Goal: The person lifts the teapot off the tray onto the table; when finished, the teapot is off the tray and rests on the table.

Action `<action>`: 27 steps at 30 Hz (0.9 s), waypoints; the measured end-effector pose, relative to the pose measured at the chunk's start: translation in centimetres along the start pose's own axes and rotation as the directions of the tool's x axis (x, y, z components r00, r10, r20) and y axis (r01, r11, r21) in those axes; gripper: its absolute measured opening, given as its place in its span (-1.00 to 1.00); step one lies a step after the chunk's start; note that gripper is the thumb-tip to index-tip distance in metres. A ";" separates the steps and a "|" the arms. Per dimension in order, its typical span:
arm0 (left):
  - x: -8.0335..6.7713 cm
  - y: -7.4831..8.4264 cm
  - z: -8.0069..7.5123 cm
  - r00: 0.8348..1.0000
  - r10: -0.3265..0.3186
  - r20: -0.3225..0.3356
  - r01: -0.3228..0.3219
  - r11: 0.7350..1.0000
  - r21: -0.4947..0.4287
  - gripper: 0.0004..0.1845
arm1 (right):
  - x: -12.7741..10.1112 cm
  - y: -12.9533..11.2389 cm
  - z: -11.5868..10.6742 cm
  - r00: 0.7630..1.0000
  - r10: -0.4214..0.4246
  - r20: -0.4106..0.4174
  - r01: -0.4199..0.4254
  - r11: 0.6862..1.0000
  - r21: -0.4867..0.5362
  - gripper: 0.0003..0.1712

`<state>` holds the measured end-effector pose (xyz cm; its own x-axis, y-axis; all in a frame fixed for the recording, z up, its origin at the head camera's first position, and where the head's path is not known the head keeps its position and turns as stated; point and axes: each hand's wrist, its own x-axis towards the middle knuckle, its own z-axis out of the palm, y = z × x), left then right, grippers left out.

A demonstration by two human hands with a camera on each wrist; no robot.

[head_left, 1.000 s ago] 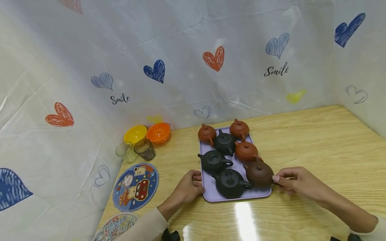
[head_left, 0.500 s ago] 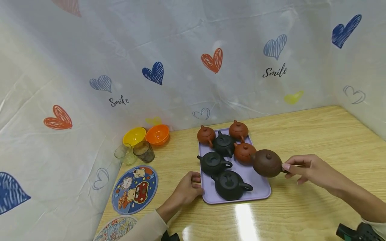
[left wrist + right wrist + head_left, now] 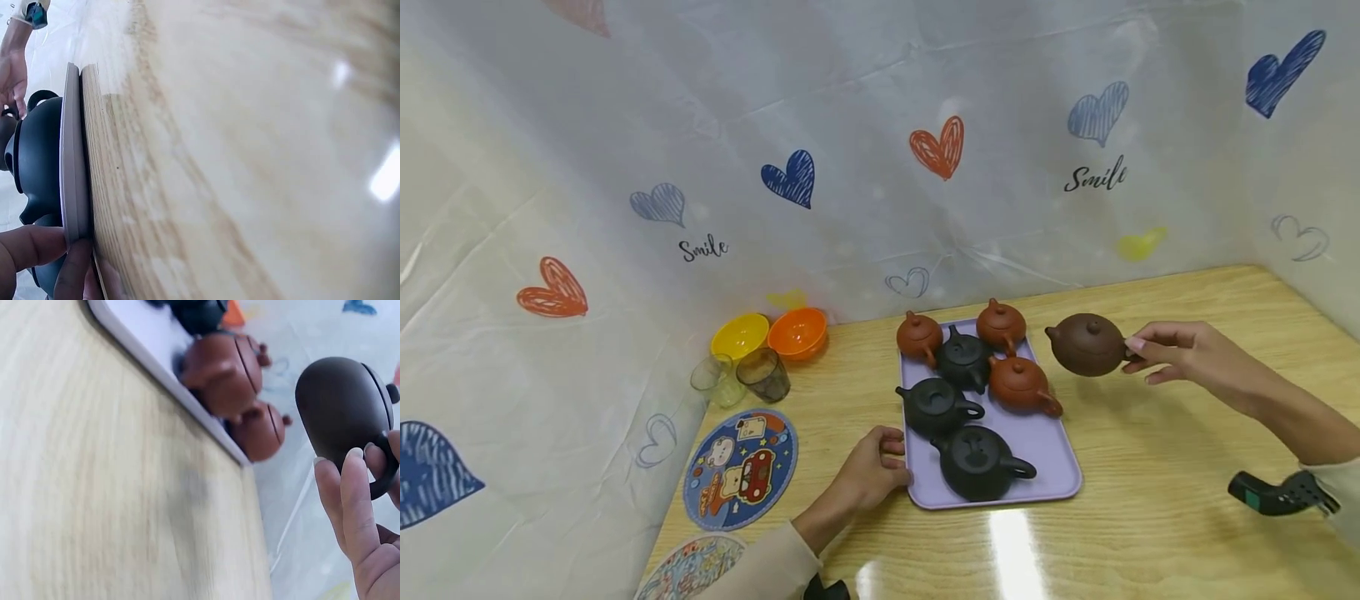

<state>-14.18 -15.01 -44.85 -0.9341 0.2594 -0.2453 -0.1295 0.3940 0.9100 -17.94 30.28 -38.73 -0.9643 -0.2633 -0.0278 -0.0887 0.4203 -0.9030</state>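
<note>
The left hand (image 3: 868, 477) pinches the left edge of the lilac plastic tray (image 3: 1060, 475) near the wooden table's (image 3: 1150, 517) front edge. The right hand (image 3: 1187, 358) grips the dark brown clay teapot's (image 3: 1086, 344) handle, holding it in the air beyond the tray's right edge.

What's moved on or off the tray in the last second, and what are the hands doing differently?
The right hand, which held the dark brown teapot by its handle on the near right of the purple tray, has lifted it off and carried it away to the right, above the table. The left hand still grips the tray's left edge; six teapots remain in place.
</note>
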 end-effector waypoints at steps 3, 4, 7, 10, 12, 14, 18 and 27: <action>0.1 0.0 -0.1 1.000 0.025 0.008 -0.025 1.000 -0.004 -0.37 | 1.4 0.9 -1.1 1.000 0.002 -0.002 -0.002 1.000 -0.008 -0.67; 0.1 0.0 -0.1 0.999 0.038 0.013 -0.038 0.999 0.000 -0.38 | 1.9 1.1 -1.4 1.000 0.010 -0.002 -0.010 1.000 -0.009 -0.67; 0.1 0.0 -0.1 0.998 0.053 0.015 -0.053 0.999 0.003 -0.39 | 3.4 2.0 -2.3 0.999 0.037 0.006 -0.037 0.999 -0.014 -0.65; 0.1 0.0 -0.1 0.999 0.035 0.009 -0.036 0.999 0.001 -0.38 | 4.7 2.7 -3.1 0.998 0.059 0.015 -0.059 0.998 -0.027 -0.62; 0.1 0.0 0.0 1.000 0.017 0.002 -0.017 1.000 -0.003 -0.37 | 5.5 3.2 -3.6 0.997 0.072 0.022 -0.071 0.997 -0.039 -0.59; 0.1 0.0 0.0 1.000 0.004 -0.002 -0.004 1.000 0.001 -0.36 | 6.4 3.7 -3.9 0.996 0.084 0.032 -0.082 0.996 -0.041 -0.57; 0.1 0.1 0.0 1.000 -0.008 -0.006 0.008 1.000 0.006 -0.36 | 8.1 4.6 -4.3 0.993 0.108 0.053 -0.107 0.994 -0.023 -0.55; 0.2 0.0 -0.1 1.000 -0.007 0.002 0.007 1.000 0.001 -0.36 | 11.2 6.1 -4.5 0.991 0.116 0.071 -0.114 0.993 -0.022 -0.55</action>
<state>-14.42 -15.03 -44.93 -0.9326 0.2584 -0.2519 -0.1352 0.3969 0.9078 -30.40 33.82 -42.59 -0.9479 -0.2741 -0.1624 0.0165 0.4669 -0.8842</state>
